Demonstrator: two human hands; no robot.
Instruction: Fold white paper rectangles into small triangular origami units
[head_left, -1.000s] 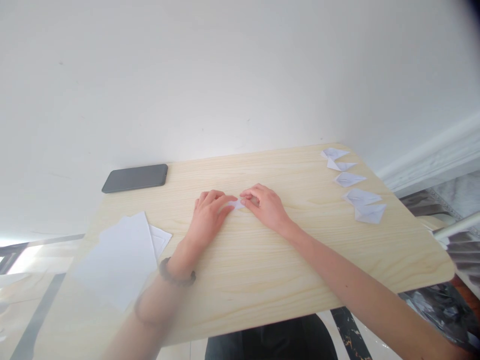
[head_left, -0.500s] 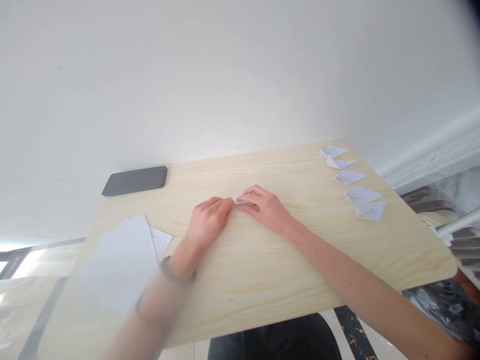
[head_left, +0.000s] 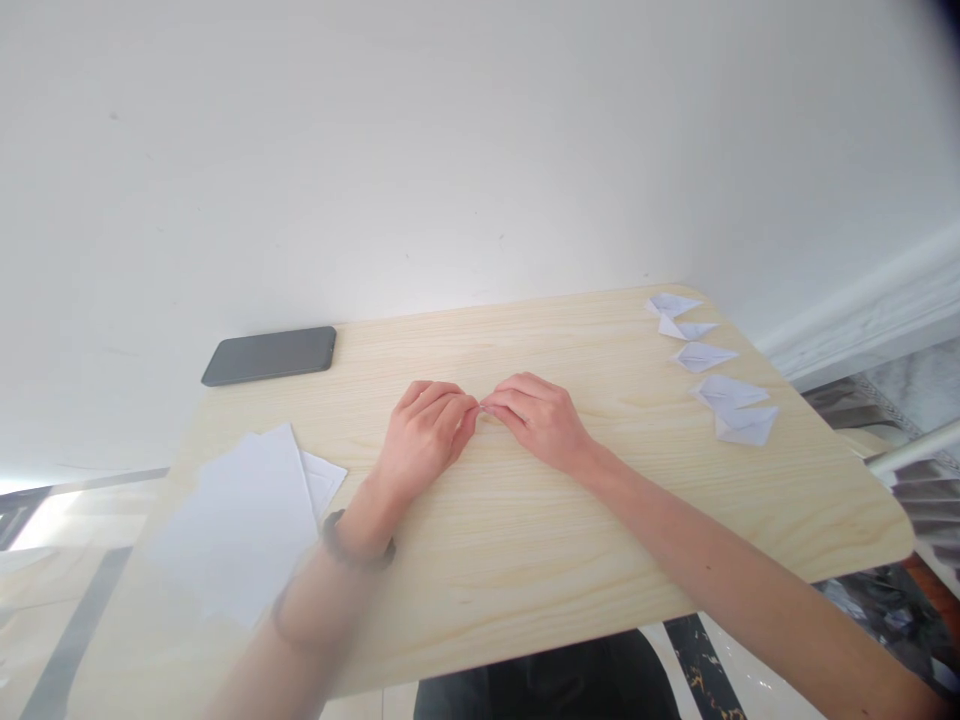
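Observation:
Over the middle of the table, my left hand (head_left: 429,428) and my right hand (head_left: 538,418) meet fingertip to fingertip. Both are closed in a pinch on a small piece of folded white paper (head_left: 481,406). Only a sliver of it shows between the fingers; the rest is hidden. To the left, near my left forearm, lies a stack of white paper sheets (head_left: 244,515). Several folded white paper pieces (head_left: 705,357) lie in a row along the table's right side, the nearest two overlapping.
A dark grey phone (head_left: 270,356) lies at the back left of the wooden table (head_left: 480,560). Behind the table rises a white wall (head_left: 450,150). A black seat (head_left: 551,680) is below the front edge, and a black plastic bag (head_left: 885,620) is at the lower right.
My right fingers have closed into a tighter pinch, and the hands have come closer together. Less of the folded paper shows now. The view has shifted slightly.

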